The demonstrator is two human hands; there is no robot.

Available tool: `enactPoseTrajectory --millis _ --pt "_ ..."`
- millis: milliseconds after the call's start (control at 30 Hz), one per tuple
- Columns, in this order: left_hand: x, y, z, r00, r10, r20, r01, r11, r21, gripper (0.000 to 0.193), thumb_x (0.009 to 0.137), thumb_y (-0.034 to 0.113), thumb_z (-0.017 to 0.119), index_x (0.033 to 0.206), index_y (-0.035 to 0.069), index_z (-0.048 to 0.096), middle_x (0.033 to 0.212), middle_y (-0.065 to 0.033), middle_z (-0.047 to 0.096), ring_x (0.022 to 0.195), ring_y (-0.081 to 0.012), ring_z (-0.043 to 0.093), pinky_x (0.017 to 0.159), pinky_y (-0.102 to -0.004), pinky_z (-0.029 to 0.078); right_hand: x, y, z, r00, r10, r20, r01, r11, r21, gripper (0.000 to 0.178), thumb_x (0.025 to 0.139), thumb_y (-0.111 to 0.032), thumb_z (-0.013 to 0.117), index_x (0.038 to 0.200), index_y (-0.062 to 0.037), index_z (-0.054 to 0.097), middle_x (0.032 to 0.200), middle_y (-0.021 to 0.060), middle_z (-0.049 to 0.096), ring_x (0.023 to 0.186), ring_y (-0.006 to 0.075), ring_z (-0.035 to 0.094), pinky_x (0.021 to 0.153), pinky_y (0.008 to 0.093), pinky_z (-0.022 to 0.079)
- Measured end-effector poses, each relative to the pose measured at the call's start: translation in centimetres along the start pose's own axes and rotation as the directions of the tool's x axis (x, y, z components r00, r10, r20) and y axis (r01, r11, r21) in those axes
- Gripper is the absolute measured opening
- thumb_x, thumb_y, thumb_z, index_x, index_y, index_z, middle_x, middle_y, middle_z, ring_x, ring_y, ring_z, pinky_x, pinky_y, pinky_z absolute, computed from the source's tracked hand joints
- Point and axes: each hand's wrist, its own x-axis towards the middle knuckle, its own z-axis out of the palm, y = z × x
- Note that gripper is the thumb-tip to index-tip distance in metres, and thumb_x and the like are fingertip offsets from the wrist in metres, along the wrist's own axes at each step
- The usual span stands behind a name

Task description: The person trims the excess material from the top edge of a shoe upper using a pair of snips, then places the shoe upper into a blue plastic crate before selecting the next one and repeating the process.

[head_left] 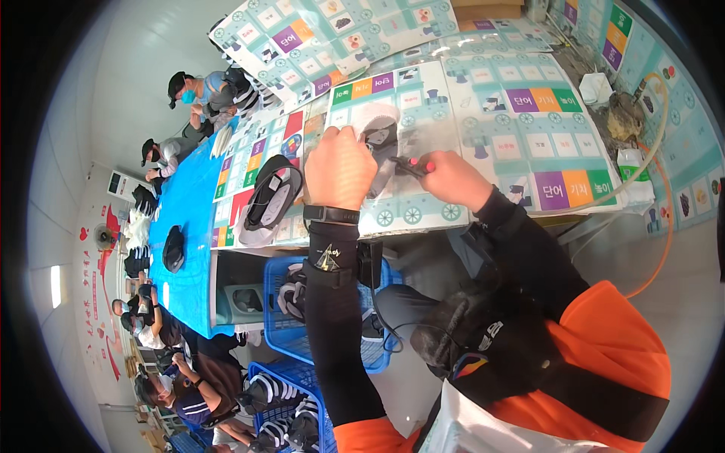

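A grey shoe with a pale sole (380,128) lies on the patterned table (491,177) in front of me. My left hand (341,167) is closed on its left side, with the back of the hand upward. In my right hand (457,180) is a small black tool with red handle ends (410,166) that looks like pliers. Its dark tip points left and meets the right side of the shoe, though the exact contact is too small to make out. Left of my left wrist another black and grey shoe (273,198) rests near the table's front edge.
Blue baskets (283,343) with shoes stand below the table. A blue-covered table (185,219) extends to the left, bearing a black shoe (174,249); several people work along it. A pale hose (657,147) and an orange hose (664,226) hang at the right.
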Motion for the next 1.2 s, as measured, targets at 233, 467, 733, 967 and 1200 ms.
enactPoseTrajectory --millis 233,467,733,967,1200 --pt "-0.5 -0.4 -0.2 1.000 -0.001 -0.005 0.001 1.000 -0.024 0.017 0.090 0.020 0.066 0.092 0.004 0.072 0.096 -0.0177 0.070 0.082 -0.0411 0.071 0.073 -0.0502 0.058 0.4 0.1 0.3 0.984 -0.163 -0.071 0.158 0.985 -0.074 0.023 0.081 -0.013 0.053 0.078 0.0069 0.064 0.084 0.0331 0.065 0.085 0.0549 0.062 0.076 0.0583 0.050" --pt "-0.9 -0.5 -0.2 1.000 -0.012 -0.002 0.012 1.000 -0.026 0.019 0.092 0.022 0.067 0.096 0.004 0.072 0.098 -0.0173 0.071 0.082 -0.0419 0.072 0.072 -0.0504 0.059 0.4 -0.1 0.3 0.998 -0.064 0.025 0.065 0.998 -0.025 0.018 0.080 -0.010 0.054 0.073 0.0053 0.061 0.082 0.0307 0.064 0.081 0.0532 0.061 0.074 0.0572 0.051" --pt "-1.2 -0.7 -0.3 1.000 -0.012 -0.004 0.012 1.000 -0.023 0.021 0.093 0.024 0.067 0.096 0.004 0.071 0.097 -0.0173 0.070 0.081 -0.0425 0.071 0.072 -0.0512 0.058 0.9 0.5 0.5 0.972 -0.213 0.100 0.214 0.977 -0.004 0.022 0.078 -0.013 0.065 0.087 0.0067 0.066 0.070 0.0250 0.063 0.064 0.0381 0.062 0.063 0.0424 0.049" --pt "-1.4 -1.3 0.1 1.000 -0.001 -0.029 0.001 1.000 -0.029 0.022 0.094 0.025 0.067 0.092 0.003 0.070 0.096 -0.0170 0.069 0.080 -0.0426 0.071 0.070 -0.0515 0.058 0.8 0.6 0.6 0.955 -0.237 0.177 0.244 0.969 -0.022 0.020 0.078 -0.011 0.066 0.086 0.0070 0.066 0.066 0.0223 0.062 0.059 0.0319 0.062 0.060 0.0408 0.047" --pt "-1.5 -1.2 0.1 1.000 -0.005 -0.019 0.005 1.000 -0.026 0.023 0.095 0.025 0.067 0.093 0.003 0.070 0.096 -0.0173 0.069 0.080 -0.0424 0.071 0.071 -0.0513 0.058 0.3 0.7 0.8 0.957 -0.221 0.186 0.224 0.975 0.007 0.017 0.080 -0.010 0.066 0.083 0.0063 0.066 0.063 0.0155 0.062 0.054 0.0213 0.062 0.055 0.0369 0.046"
